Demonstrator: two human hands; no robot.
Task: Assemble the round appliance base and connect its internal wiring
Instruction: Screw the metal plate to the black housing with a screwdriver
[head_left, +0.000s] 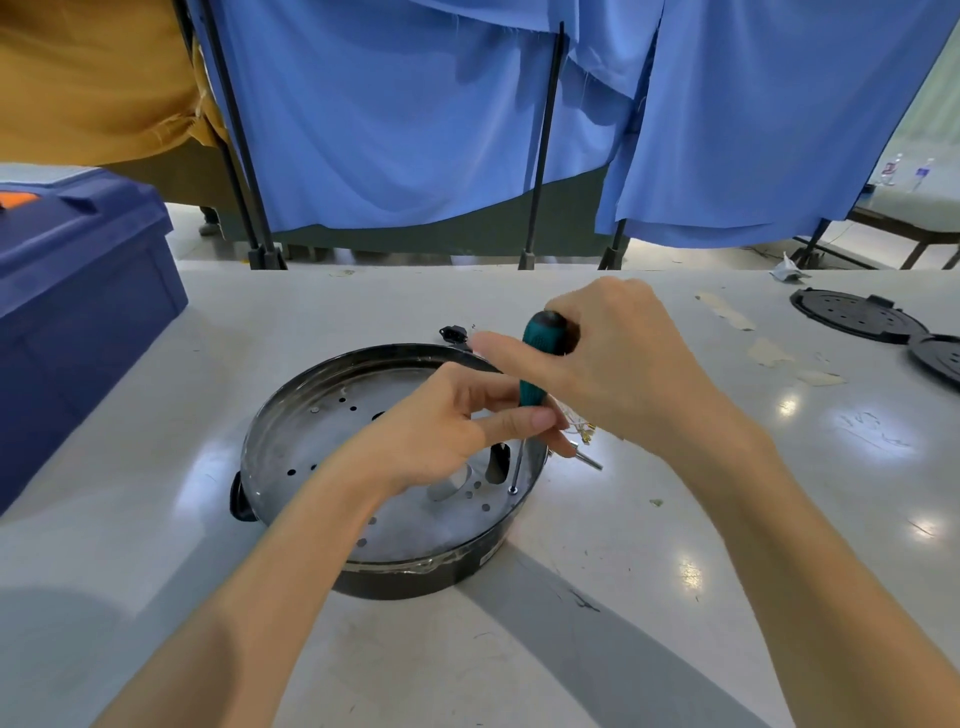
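Head view shows us the round appliance base (322, 431) lying toward the middle of the table (675, 571), its perforated metal plate facing up. The right grip (618, 364) is clenched round the top of the teal handle of the screwdriver (535, 364), and the left grip (447, 436) pinches the tool lower down, where handle meets shaft. The shaft leans slightly, and its tip sits on a small screw (513, 490) just inside the rim on the side facing the table's right edge. We judge the main risk to be that lean: if the tip is not square in the screw head it may ride out under torque, chew the head or skid across the plate. Both grips are on the tool and neither holds the base, so a hard turn could spin or slide it on the glossy table. A bundle of thin wires (582, 434) with brass terminals lies just outside the rim by the right grip, beside a small metal stud (589, 460) — a slip or a sweeping wrist could snag or bend them. We cannot tell whether any wire runs under the plate; if one does, tightening could pinch it. A small black connector (453, 332) sits just beyond the base's far rim — it could be knocked toward the far edge.
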